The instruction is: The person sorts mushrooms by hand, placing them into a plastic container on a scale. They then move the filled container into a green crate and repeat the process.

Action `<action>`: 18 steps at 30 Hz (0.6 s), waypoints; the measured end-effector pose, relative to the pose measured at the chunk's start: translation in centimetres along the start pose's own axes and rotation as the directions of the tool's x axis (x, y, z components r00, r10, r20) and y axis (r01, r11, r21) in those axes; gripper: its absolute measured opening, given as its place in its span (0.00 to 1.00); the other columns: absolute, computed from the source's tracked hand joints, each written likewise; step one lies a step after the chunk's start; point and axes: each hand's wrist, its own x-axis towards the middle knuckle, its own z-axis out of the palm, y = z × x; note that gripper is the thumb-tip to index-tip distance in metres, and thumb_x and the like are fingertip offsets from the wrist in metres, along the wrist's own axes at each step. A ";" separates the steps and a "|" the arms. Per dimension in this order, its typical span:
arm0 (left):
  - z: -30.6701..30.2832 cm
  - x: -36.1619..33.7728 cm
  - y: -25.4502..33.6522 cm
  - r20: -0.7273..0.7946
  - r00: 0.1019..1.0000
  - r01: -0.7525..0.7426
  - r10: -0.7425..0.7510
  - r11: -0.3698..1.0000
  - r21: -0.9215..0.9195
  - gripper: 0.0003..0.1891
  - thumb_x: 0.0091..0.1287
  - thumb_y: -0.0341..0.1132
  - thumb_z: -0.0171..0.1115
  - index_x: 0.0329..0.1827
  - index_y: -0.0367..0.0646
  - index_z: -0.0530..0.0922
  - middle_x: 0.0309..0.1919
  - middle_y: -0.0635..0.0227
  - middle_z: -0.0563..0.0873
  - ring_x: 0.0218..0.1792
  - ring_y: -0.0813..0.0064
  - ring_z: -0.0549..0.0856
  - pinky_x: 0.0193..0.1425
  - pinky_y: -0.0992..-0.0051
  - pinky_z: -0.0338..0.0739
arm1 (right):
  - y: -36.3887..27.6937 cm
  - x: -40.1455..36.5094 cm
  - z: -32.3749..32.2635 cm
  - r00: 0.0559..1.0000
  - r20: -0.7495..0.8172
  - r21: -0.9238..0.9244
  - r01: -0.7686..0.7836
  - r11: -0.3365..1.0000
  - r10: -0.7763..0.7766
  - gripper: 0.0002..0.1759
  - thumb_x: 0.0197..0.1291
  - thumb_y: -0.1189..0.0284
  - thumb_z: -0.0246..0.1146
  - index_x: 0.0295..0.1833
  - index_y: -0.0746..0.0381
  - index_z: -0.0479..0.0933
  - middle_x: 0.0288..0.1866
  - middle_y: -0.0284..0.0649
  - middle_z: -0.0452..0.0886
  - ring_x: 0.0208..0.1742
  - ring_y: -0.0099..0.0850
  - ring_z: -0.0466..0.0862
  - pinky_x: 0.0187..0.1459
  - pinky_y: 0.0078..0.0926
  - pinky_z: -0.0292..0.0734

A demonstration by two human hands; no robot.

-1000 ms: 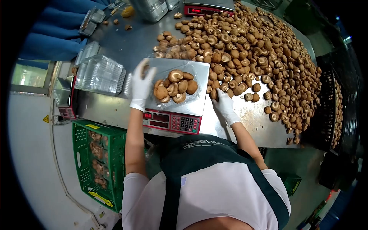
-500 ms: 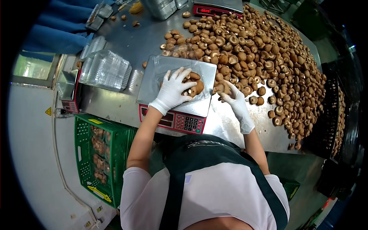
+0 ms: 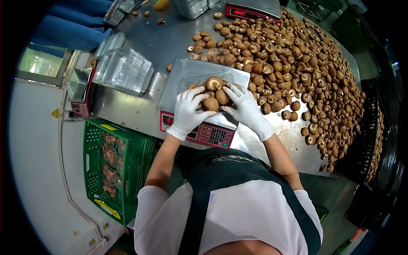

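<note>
In the head view, several shiitake mushrooms (image 3: 216, 97) sit heaped in a clear plastic box (image 3: 196, 76) on the metal pan of a red scale (image 3: 173, 80). My left hand (image 3: 187, 112), in a white glove, curls its fingers against the near left side of the heap. From the right, my gloved right hand (image 3: 247, 111) cups the mushrooms, thumb in front and fingers behind. The gloves hide parts of the box's sides. My left wrist partly covers the scale's lit display.
A large shiitake pile (image 3: 297, 68) spreads over the steel table's right side. Stacked clear boxes (image 3: 127, 72) stand left of the scale. A second scale (image 3: 238, 12) is behind, another (image 3: 80, 102) at far left. A green crate (image 3: 88, 159) with packed mushrooms stands below.
My right hand has moved left from the pile's edge, bringing a mushroom to the box. My left hand has shifted from over the heap to its left side. The view has shifted slightly.
</note>
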 end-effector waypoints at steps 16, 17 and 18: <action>-3.4 -2.6 -1.2 -0.059 0.990 0.136 -0.131 0.986 0.093 0.21 0.49 0.27 0.61 0.50 0.49 0.80 0.56 0.65 0.78 0.56 0.63 0.75 0.61 0.64 0.65 | 3.1 -0.5 -1.9 0.928 -0.148 0.368 -0.269 0.890 0.342 0.20 0.55 0.65 0.68 0.54 0.58 0.79 0.48 0.48 0.82 0.51 0.40 0.83 0.52 0.30 0.76; -4.0 -2.7 -1.5 -0.096 0.974 0.204 -0.205 0.979 -0.020 0.22 0.48 0.24 0.58 0.49 0.47 0.80 0.57 0.64 0.77 0.58 0.61 0.74 0.64 0.63 0.66 | 3.2 0.3 -2.2 0.898 -0.068 0.473 -0.355 0.807 0.435 0.21 0.55 0.65 0.67 0.55 0.58 0.78 0.48 0.48 0.82 0.51 0.38 0.83 0.52 0.29 0.76; -4.3 -2.7 -2.1 -0.158 0.954 0.247 -0.255 0.966 -0.071 0.20 0.50 0.22 0.58 0.48 0.45 0.81 0.57 0.63 0.78 0.59 0.60 0.75 0.65 0.64 0.67 | 3.5 1.3 -2.3 0.859 0.024 0.561 -0.435 0.704 0.512 0.22 0.56 0.64 0.66 0.57 0.58 0.78 0.48 0.48 0.83 0.50 0.36 0.83 0.52 0.28 0.76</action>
